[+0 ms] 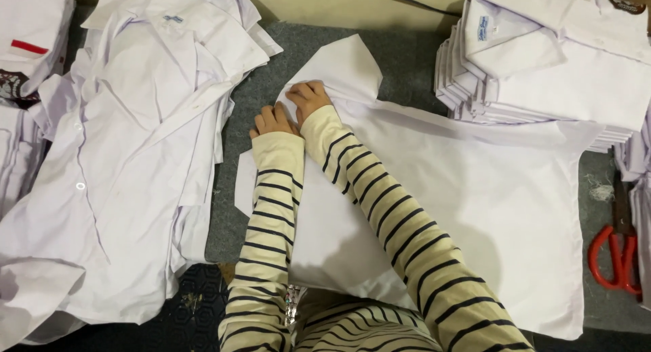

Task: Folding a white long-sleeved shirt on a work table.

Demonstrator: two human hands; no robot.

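A white shirt (488, 189) lies spread flat on the grey work surface (407, 60) in front of me. Its left sleeve (339, 67) is folded up towards the far edge. My left hand (273, 120) presses down on the cloth at the shirt's left shoulder. Right beside it, my right hand (306, 96) pinches the fabric at the base of that sleeve. Both arms wear cream sleeves with dark stripes.
A loose heap of unfolded white shirts (129, 155) covers the left side. A neat stack of folded white shirts (556, 60) stands at the far right. Red-handled scissors (617, 250) lie near the right edge. More folded shirts (30, 40) sit at the far left.
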